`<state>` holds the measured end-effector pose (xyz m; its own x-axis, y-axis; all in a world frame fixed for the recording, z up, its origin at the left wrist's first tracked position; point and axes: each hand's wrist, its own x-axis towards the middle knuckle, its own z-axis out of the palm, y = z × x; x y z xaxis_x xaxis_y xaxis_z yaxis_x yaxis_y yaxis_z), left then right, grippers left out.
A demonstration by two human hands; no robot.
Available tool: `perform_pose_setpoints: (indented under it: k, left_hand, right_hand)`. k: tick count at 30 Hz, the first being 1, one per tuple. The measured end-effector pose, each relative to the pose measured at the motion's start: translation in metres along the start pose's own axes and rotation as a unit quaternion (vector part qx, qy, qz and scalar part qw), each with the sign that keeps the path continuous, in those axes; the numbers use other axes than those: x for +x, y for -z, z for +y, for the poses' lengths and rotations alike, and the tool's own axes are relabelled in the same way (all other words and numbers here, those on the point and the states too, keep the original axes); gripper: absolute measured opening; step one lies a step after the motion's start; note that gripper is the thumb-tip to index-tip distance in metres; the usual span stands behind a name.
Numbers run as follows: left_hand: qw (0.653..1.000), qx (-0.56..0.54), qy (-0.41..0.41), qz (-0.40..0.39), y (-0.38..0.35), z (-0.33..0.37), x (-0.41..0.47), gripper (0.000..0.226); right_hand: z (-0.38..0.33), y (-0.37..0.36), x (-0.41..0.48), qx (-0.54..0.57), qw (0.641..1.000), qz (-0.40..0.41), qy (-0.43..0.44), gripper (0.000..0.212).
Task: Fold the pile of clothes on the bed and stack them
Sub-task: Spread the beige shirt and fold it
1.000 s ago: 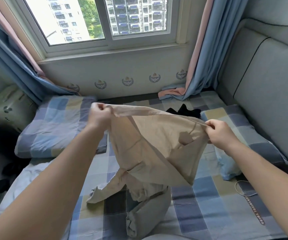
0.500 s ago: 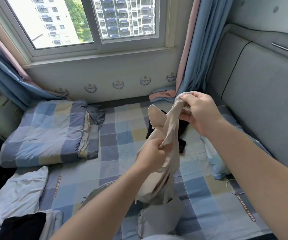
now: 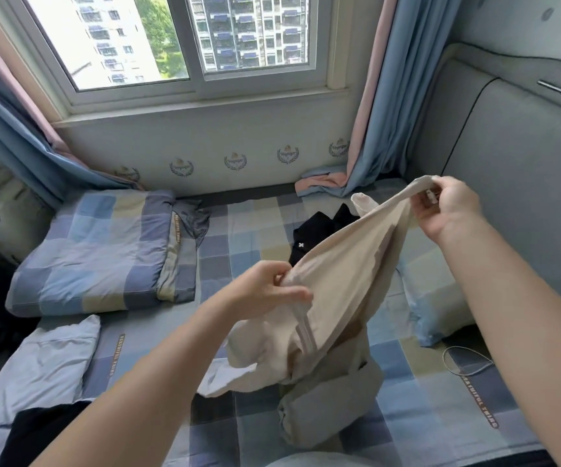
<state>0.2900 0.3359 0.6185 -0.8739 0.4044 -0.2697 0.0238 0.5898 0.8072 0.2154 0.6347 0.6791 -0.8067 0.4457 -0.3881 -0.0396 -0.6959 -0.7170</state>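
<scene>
Left hand (image 3: 272,288): raised over the middle of the bed, fingers and thumb curled round a bunched edge of a beige garment (image 3: 346,274).
Right hand (image 3: 447,207): held higher and further out, toward the headboard, pinching the other end of the same garment between thumb and fingers.
Beige garment: stretched in the air between the two hands on a slant that rises to the right. Its loose lower part hangs down in folds, and a pale striped band shows below the left hand.
Grey garment (image 3: 326,409): lying crumpled on the bed straight beneath the hanging cloth. Whether the two touch cannot be told.
Black garment (image 3: 309,237): in a heap on the sheet beyond the beige one, partly hidden behind it, with a small white mark on its front.
Bed (image 3: 218,257): covered in a checked sheet of blue, grey and pale yellow squares.
Checked quilt (image 3: 103,251): folded into a thick block at the far left of the bed, under the window.
Pale blue cloth (image 3: 46,358): spread at the near left, with a black cloth (image 3: 36,433) by its near edge.
Pillow (image 3: 440,308): light blue, against the grey padded headboard (image 3: 508,163) on the right, with a thin looped cable (image 3: 464,362) just beside it.
Window (image 3: 188,38): framed by blue and pink curtains (image 3: 380,96), with tower blocks and trees outside.
</scene>
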Motion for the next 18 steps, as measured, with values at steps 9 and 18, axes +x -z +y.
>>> perform_pose_setpoints:
  k: [9, 18]
  left_hand:
    - [0.951, -0.257, 0.014, 0.171, 0.015, 0.017, -0.008, 0.022]
    - [0.922, -0.281, -0.132, 0.233, 0.029, 0.108, -0.011, 0.025]
  right_hand:
    - [0.022, 0.012, -0.015, -0.266, 0.950, -0.159, -0.038, 0.020]
    - [0.127, 0.020, -0.110, -0.534, 0.761, -0.348, 0.124, 0.059]
